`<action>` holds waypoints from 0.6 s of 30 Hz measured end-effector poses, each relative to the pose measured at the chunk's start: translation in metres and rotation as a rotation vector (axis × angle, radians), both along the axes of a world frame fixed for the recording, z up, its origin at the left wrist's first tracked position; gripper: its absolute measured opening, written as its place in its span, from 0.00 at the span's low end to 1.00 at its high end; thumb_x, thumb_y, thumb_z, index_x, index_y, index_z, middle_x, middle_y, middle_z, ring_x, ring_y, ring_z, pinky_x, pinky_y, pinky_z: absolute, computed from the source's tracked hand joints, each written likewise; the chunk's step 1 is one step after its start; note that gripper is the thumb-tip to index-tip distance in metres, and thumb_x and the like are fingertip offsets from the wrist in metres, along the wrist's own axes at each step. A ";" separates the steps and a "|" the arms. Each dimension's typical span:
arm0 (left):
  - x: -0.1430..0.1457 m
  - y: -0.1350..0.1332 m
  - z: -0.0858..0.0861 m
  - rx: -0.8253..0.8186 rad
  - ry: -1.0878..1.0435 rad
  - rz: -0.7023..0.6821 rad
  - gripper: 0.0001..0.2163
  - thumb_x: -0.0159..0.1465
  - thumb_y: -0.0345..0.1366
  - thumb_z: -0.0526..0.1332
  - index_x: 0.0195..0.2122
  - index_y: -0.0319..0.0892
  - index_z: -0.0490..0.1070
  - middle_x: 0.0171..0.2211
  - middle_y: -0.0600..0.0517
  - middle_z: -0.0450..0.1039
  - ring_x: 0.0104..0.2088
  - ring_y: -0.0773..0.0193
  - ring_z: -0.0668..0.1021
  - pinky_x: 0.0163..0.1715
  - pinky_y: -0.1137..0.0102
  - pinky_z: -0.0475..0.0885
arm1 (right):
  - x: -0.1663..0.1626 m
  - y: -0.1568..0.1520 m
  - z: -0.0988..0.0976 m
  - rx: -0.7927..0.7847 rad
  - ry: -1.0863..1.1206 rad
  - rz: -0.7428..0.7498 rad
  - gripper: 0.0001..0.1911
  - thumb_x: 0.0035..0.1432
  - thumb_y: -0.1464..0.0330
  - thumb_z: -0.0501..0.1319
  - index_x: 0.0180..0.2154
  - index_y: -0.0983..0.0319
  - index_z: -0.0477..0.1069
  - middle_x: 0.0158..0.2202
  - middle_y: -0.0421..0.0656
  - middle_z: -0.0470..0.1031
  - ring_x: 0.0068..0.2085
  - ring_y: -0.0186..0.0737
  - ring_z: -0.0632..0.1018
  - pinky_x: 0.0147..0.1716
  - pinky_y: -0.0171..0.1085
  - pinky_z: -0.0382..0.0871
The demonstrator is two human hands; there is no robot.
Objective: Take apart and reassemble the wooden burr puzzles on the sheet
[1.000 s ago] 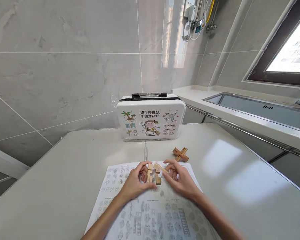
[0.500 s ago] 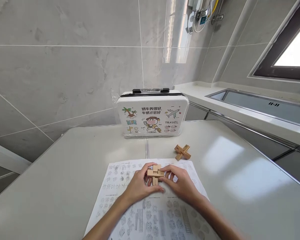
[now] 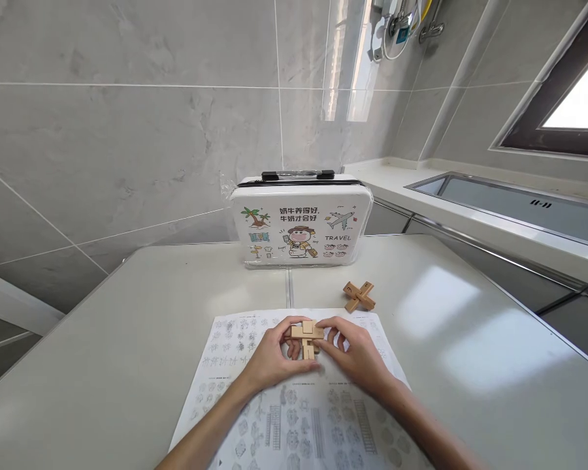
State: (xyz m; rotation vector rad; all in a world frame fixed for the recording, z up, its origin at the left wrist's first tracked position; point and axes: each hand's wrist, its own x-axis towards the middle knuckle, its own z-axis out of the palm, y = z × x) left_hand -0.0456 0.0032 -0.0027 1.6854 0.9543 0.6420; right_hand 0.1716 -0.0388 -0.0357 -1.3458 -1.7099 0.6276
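Note:
Both hands meet over a printed instruction sheet (image 3: 298,418) on a pale grey table (image 3: 102,365). Between them is a small wooden puzzle (image 3: 306,336) of light interlocking bars, with one bar lying crosswise over upright ones. My left hand (image 3: 272,356) pinches the puzzle from the left, thumb on top. My right hand (image 3: 355,352) grips it from the right with curled fingers. A second wooden cross-shaped puzzle (image 3: 359,296), darker in tone, lies on the table just beyond the sheet's far right corner, untouched.
A white tin case (image 3: 301,219) with cartoon travel pictures and a black handle stands upright against the tiled wall at the table's back. To the right runs a white counter with a steel sink (image 3: 509,202). A window (image 3: 568,98) is at the upper right.
The loose wooden bars held apart a second ago are now joined, with the crosswise bar seated on the uprights. Both hands have closed in around the puzzle. The camera tilted slightly.

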 end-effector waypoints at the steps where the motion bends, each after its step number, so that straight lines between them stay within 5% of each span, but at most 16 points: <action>1: 0.000 0.000 -0.001 -0.011 -0.026 0.019 0.33 0.52 0.44 0.79 0.58 0.46 0.72 0.41 0.51 0.79 0.39 0.59 0.78 0.41 0.66 0.73 | 0.000 0.001 0.001 -0.006 0.011 -0.011 0.11 0.68 0.62 0.63 0.49 0.57 0.75 0.40 0.44 0.82 0.31 0.42 0.78 0.33 0.41 0.74; 7: 0.003 0.002 -0.001 -0.093 -0.119 0.210 0.33 0.55 0.43 0.78 0.59 0.43 0.68 0.47 0.45 0.81 0.44 0.55 0.81 0.46 0.63 0.75 | 0.002 0.002 0.009 -0.015 -0.061 -0.047 0.11 0.67 0.60 0.64 0.49 0.56 0.72 0.41 0.43 0.78 0.33 0.42 0.77 0.32 0.40 0.74; 15: 0.003 0.005 -0.006 -0.071 -0.144 0.236 0.33 0.57 0.44 0.77 0.61 0.43 0.67 0.47 0.46 0.82 0.46 0.54 0.82 0.46 0.63 0.76 | 0.000 0.001 -0.005 0.035 -0.207 0.039 0.40 0.53 0.60 0.77 0.64 0.53 0.65 0.59 0.51 0.69 0.58 0.58 0.74 0.57 0.55 0.73; 18: 0.003 0.004 -0.008 -0.064 -0.124 0.230 0.34 0.57 0.44 0.77 0.61 0.44 0.67 0.46 0.46 0.82 0.46 0.54 0.82 0.45 0.64 0.76 | -0.003 0.001 -0.009 0.077 -0.227 0.009 0.36 0.53 0.60 0.76 0.61 0.53 0.69 0.57 0.51 0.70 0.58 0.60 0.73 0.57 0.58 0.72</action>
